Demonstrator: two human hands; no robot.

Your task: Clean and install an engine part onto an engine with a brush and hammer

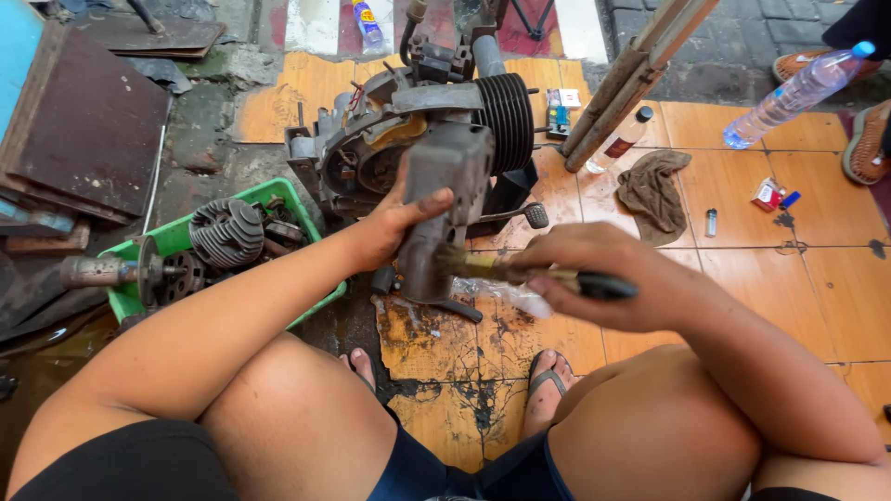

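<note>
Your left hand (394,223) is clamped on the engine casing (444,199), thumb hooked over its near face, fingers wrapped round the far side. The casing stands straight ahead of you, between your knees and just beyond your feet, on the stained orange floor tiles (817,306). Its grey housing runs top to bottom in the view, long axis close to upright, with the black finned cylinder (509,116) jutting off to the right at the top.

Your right hand (594,269) is closed round the dark handle of a brush (520,272). The brush lies nearly level, running right to left, bristles touching the lower right edge of the housing. So the brush crosses the housing's long axis at about a right angle, and it meets the casing just below your left thumb. The hands are near each other but not touching; the left is the one on the casing, the right reaches it only through the bristles.

Room to move: to your left, the green crate (306,209) of engine parts sits just beside the casing, with a loose finned cylinder head (227,232) in it, so that side is tight. To your right the tiles open up, with a brown rag (654,190) and a small lighter (712,223) well apart from the brush. A clear plastic bottle (798,93) lies further out, near another person's sandalled foot (868,144). Wooden poles (631,79) lean in behind the cylinder fins.
</note>
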